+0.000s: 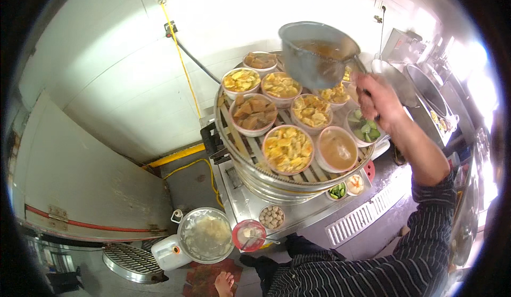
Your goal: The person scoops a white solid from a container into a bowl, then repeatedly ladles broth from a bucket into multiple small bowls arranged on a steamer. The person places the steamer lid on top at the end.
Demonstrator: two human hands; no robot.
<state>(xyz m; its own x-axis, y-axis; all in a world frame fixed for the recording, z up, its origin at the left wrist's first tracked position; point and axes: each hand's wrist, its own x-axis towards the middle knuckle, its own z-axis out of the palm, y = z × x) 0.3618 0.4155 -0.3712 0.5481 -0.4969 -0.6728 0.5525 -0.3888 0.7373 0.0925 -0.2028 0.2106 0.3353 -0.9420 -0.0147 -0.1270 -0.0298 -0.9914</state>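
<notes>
My right hand [377, 97] grips the handle of a grey metal saucepan [311, 63], blurred, with brown liquid in it. The pan is tilted above the far side of a round slatted steamer tray [247, 147]. On the tray stand several bowls: yellow egg pieces [288, 149], brown chunks [254, 113], a bowl of cloudy brown liquid [337, 149] and a bowl of green vegetable pieces [364, 127] below my right hand. Low at the bottom edge, only part of my left hand [224, 284] shows, away from the bowls; nothing is visible in its fingers.
The steamer stack stands on a steel counter [247, 201]. Near its front are a bowl of small balls [272, 217], a red bowl with a spoon [248, 235], a large metal basin [206, 235] and a white jug [171, 252]. A yellow cord [181, 57] hangs down the wall.
</notes>
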